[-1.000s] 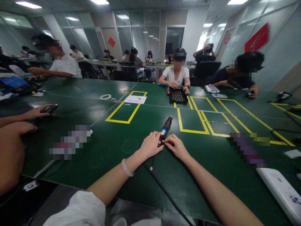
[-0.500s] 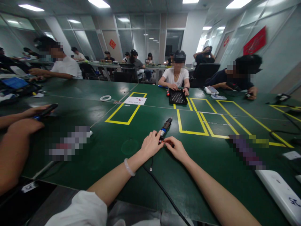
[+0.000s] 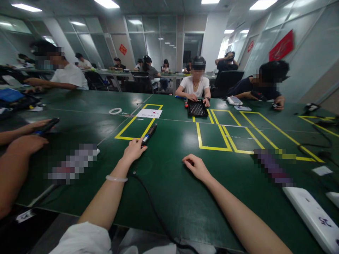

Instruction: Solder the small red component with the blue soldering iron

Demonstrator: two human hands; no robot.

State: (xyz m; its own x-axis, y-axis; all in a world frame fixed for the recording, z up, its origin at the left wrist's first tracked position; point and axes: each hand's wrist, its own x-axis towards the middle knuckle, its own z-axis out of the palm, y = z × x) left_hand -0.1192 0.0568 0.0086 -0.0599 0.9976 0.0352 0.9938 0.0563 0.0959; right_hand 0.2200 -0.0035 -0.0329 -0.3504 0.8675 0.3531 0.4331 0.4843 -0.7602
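Observation:
A slim black and blue electric screwdriver (image 3: 149, 135) lies low over the green table (image 3: 164, 197), its tip pointing away from me beside a yellow tape outline. My left hand (image 3: 133, 151) is closed around its near end, which the fingers partly cover. To the right, my right hand (image 3: 195, 167) rests by itself at the tabletop, apart from the tool. Its fingers are curled with thumb and forefinger close together; whether anything is between them cannot be made out. A black cable (image 3: 150, 203) runs beneath my left wrist toward the table's near edge.
Yellow tape rectangles (image 3: 215, 148) mark the table, with a white paper (image 3: 149, 113) on one. Across from me a person handles a black tray (image 3: 197, 108). A white power strip (image 3: 304, 204) lies at right; another person's hand (image 3: 39, 127) holds a similar tool at left.
My left hand has carried the screwdriver leftward, away from my right hand, and the cable has shifted with it. My right hand has come off the tool and stays near its former place.

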